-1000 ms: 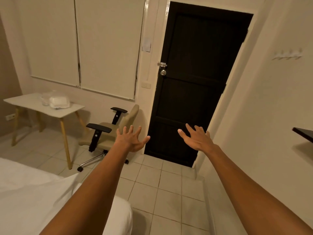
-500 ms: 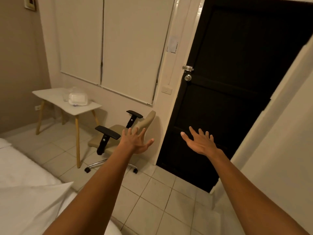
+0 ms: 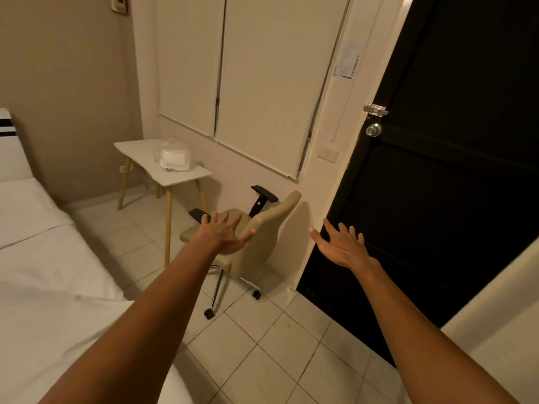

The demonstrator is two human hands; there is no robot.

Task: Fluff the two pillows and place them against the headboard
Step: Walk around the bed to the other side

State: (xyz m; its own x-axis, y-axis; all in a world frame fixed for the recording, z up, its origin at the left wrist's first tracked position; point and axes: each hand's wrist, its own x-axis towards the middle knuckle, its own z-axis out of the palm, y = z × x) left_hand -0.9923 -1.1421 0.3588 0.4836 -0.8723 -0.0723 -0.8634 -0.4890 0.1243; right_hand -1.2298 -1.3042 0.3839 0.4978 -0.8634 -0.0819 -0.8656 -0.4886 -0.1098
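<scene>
Tiled bedroom: white bed (image 3: pixel 43 275) at left; left hand (image 3: pixel 224 233) and right hand (image 3: pixel 339 244) outstretched, fingers spread, holding nothing.

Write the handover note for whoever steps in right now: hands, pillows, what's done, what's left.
Left hand: open, fingers spread, holding nothing, stretched out in the air in front of the office chair.
Right hand: open and empty, stretched out towards the black door.
Bed: at the left, white sheets. The headboard shows at the far left edge, with a white pillow lying flat below it. A second pillow is not clearly in view.
Done: nothing that can be seen; no pillow is in hand.
Left: turn to the bed, fluff both pillows, stand them against the headboard.
</scene>
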